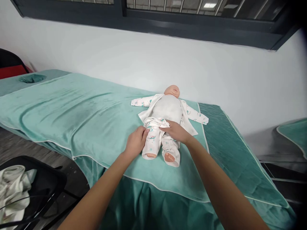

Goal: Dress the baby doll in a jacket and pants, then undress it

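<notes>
A baby doll (173, 91) lies on its back on the green bed, head toward the wall. It wears an open white printed jacket (144, 102) over a plain white top (167, 108). Patterned white baby pants (151, 140) cover its legs, with the toes showing at the cuffs and the waistband bunched near the hips. My left hand (136, 140) pinches the pants at the outer side of one leg. Across the front, my right hand (176, 130) grips the bunched fabric by the waistband, its fingertips partly hidden.
A green cover (79, 108) with white piping is spread over the massage bed (9, 83), which has a face hole at the left. At lower left, a black chair (51, 182) holds crumpled white cloths (15, 185). Behind the bed stand a white wall (100, 57) and a dark-framed window (192, 27).
</notes>
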Action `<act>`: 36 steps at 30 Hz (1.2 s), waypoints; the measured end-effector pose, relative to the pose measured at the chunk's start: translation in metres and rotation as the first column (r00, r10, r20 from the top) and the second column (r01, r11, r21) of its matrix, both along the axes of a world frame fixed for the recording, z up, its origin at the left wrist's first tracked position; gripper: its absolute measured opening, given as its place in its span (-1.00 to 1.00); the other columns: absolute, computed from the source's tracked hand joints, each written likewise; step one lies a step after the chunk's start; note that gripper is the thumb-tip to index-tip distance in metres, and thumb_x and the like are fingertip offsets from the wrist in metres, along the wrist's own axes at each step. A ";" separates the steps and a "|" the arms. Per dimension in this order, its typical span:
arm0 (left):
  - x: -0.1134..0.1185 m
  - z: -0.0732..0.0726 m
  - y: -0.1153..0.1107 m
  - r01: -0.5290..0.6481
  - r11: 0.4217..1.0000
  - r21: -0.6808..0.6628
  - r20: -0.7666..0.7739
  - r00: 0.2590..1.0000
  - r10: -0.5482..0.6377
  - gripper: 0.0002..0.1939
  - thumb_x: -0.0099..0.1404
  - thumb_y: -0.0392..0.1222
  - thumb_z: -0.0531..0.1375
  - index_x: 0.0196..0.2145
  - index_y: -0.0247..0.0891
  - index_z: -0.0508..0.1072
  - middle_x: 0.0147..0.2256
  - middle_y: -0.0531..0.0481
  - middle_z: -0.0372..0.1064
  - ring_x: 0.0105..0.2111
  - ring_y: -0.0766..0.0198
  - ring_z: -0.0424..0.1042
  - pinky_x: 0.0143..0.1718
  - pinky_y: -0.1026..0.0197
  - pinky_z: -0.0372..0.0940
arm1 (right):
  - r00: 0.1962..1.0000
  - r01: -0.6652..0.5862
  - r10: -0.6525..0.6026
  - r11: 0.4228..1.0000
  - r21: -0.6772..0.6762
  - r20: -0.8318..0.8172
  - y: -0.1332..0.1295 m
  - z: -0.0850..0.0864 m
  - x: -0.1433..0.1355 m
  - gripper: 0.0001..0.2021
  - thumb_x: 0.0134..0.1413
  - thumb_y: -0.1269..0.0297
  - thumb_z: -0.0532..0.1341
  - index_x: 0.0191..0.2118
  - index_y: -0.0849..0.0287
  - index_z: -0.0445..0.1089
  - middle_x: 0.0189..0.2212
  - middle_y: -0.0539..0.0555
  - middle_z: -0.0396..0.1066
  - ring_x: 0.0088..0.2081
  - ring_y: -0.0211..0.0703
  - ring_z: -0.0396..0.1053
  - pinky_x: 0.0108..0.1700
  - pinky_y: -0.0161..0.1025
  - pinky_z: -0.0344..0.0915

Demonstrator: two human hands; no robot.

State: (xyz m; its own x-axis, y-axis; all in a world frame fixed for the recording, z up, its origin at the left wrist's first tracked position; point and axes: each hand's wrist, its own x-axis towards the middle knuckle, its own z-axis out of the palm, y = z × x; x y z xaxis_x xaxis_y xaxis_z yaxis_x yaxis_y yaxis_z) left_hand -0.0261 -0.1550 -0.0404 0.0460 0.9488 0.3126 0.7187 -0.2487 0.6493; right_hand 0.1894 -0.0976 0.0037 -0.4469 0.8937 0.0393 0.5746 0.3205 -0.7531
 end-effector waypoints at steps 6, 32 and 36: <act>0.007 0.003 0.021 -0.077 0.993 0.086 -0.221 0.971 0.095 -0.68 0.51 -0.02 -0.10 -0.23 -0.22 0.35 -0.22 -0.11 0.38 -0.34 0.15 0.36 -0.40 0.17 0.00 | 0.994 0.093 -0.091 0.996 0.018 -0.064 0.007 -0.005 0.001 -0.69 0.17 0.10 0.18 -0.06 0.16 0.45 -0.07 0.09 0.53 -0.07 -0.01 0.43 0.03 -0.13 0.30; -0.027 0.003 0.157 -0.179 0.984 0.005 0.357 0.919 0.165 -0.68 0.28 0.05 0.16 -0.19 -0.24 0.50 -0.16 -0.11 0.49 -0.13 0.10 0.44 -0.11 0.11 0.30 | 0.708 0.706 -0.594 0.609 0.362 -0.382 0.019 -0.033 0.061 -0.78 0.18 0.08 0.19 -0.21 0.13 0.41 -0.25 0.08 0.46 -0.24 -0.11 0.38 -0.17 -0.17 0.28; -0.032 0.007 0.191 0.030 0.991 -0.131 0.152 0.988 -0.010 -0.65 0.27 0.10 0.13 -0.20 -0.17 0.56 -0.17 -0.06 0.54 -0.18 0.09 0.44 -0.17 0.12 0.27 | 0.602 0.790 -0.764 0.526 0.315 -0.235 0.046 -0.057 0.085 -0.74 0.15 0.08 0.17 -0.21 0.18 0.40 -0.29 0.13 0.46 -0.26 -0.06 0.38 -0.18 -0.13 0.26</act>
